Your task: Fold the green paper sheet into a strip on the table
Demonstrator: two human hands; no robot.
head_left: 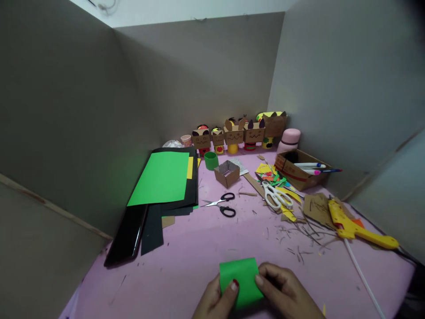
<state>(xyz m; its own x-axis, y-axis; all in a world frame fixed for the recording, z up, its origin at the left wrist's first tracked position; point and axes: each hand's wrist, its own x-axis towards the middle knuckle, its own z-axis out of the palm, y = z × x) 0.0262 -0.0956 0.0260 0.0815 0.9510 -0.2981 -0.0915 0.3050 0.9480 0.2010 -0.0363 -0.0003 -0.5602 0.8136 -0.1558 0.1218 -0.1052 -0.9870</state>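
Observation:
A small piece of green paper (pixel 239 277) lies curled at the near edge of the pink table (pixel 186 261). My left hand (pixel 215 301) presses its thumb onto the paper's left side. My right hand (pixel 287 292) grips the paper's right edge with thumb and fingers. Both hands hold the same piece.
A stack of green, yellow and black sheets (pixel 162 181) lies at the left. Black scissors (pixel 222 204), white scissors (pixel 275 195), a small open cardboard box (pixel 227 173), a green ring (pixel 211 160), a yellow glue gun (pixel 355 226) and a box of pens (pixel 302 168) lie beyond. Cardboard figures (pixel 239 133) line the back wall.

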